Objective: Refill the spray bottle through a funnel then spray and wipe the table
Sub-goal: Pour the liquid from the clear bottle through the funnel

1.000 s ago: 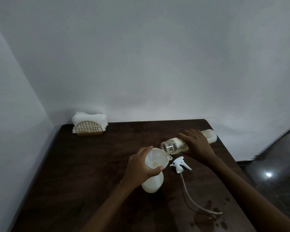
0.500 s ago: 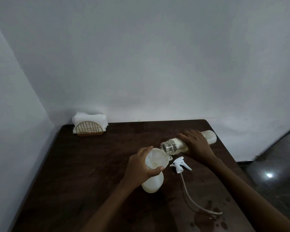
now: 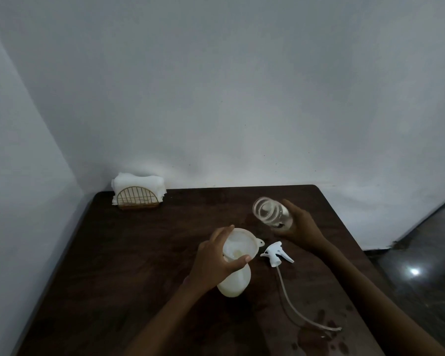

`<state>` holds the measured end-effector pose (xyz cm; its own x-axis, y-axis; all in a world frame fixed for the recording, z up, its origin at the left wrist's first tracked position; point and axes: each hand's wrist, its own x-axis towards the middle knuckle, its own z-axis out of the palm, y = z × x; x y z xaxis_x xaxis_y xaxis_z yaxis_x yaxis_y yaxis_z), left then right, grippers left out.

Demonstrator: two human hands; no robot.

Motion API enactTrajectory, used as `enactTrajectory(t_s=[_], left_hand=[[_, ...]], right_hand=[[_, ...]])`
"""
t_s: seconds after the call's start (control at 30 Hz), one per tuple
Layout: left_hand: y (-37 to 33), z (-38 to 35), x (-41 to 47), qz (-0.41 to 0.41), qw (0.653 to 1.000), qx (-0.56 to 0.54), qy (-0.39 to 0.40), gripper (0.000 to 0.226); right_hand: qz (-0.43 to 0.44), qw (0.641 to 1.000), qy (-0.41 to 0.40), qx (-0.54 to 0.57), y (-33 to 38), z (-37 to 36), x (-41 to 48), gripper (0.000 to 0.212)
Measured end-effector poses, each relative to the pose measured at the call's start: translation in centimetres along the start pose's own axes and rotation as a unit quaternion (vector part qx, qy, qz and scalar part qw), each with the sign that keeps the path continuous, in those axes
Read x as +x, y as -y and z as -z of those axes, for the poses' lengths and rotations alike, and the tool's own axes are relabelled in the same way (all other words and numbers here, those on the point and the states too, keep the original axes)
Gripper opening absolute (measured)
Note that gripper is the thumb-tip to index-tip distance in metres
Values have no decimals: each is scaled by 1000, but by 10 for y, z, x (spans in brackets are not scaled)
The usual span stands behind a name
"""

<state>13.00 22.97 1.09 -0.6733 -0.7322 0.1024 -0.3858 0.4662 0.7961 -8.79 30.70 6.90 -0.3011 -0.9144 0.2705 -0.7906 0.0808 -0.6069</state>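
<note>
Funnel (image 3: pixel 238 244) held by left grip (image 3: pixel 213 263) — clear bottle (image 3: pixel 270 210) tilted in right grip (image 3: pixel 302 227).

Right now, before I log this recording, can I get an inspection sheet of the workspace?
Surface: dark wooden table, with wet spots near its right front corner.
Job's things: white spray bottle upright with the funnel seated in its neck; clear refill bottle held apart from the funnel, mouth tipped toward the camera; spray head lying on the table right of the spray bottle, its dip tube trailing to the wet spots.
Clutter: napkin holder with white napkins at the far left corner.
Grippers: left hand grips the funnel rim; right hand holds the refill bottle.
Cables: nothing seen.
Surroundings: pale walls on two sides; dark glossy floor to the right.
</note>
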Motion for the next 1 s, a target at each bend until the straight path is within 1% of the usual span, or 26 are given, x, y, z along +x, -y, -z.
enactTrajectory(t_s=[0.07, 0.13, 0.27, 0.4, 0.53, 0.6, 0.7, 0.8, 0.9, 0.93, 1.0], left_hand=[[-1, 1, 0, 3, 1000, -5, -1, 92], [-1, 1, 0, 5, 1000, -6, 0, 93], [-1, 2, 1, 13, 1000, -7, 7, 94], [0, 1, 1, 26, 1000, -15, 9, 94], [0, 2, 1, 26, 999, -22, 7, 94], [-1, 2, 1, 24, 999, -23, 7, 93], [-1, 2, 0, 18, 999, -28, 3, 92], [-2, 2, 0, 18, 999, -31, 1, 91], [0, 1, 1, 20, 999, -33, 0, 91], [0, 1, 1, 20, 999, -32, 0, 90], [0, 1, 2, 18, 999, -31, 1, 90]], right_hand=[[-46, 996, -17, 73, 2, 5, 1, 51], [-77, 990, -20, 120, 2, 9, 4, 55], [-121, 964, -18, 237, 3, 14, 5, 42], [-126, 952, -24, 278, 6, 15, 9, 33], [-126, 952, -14, 280, 9, 14, 13, 36], [-109, 965, -7, 237, 12, 11, 14, 42], [-61, 989, -23, 130, 16, 2, 14, 48], [-12, 1000, -29, -2, 17, -4, 9, 39], [65, 987, -20, -145, 9, -10, 7, 48], [93, 980, -17, -177, 4, -12, 7, 51], [118, 967, -19, -226, -2, -15, 7, 52]])
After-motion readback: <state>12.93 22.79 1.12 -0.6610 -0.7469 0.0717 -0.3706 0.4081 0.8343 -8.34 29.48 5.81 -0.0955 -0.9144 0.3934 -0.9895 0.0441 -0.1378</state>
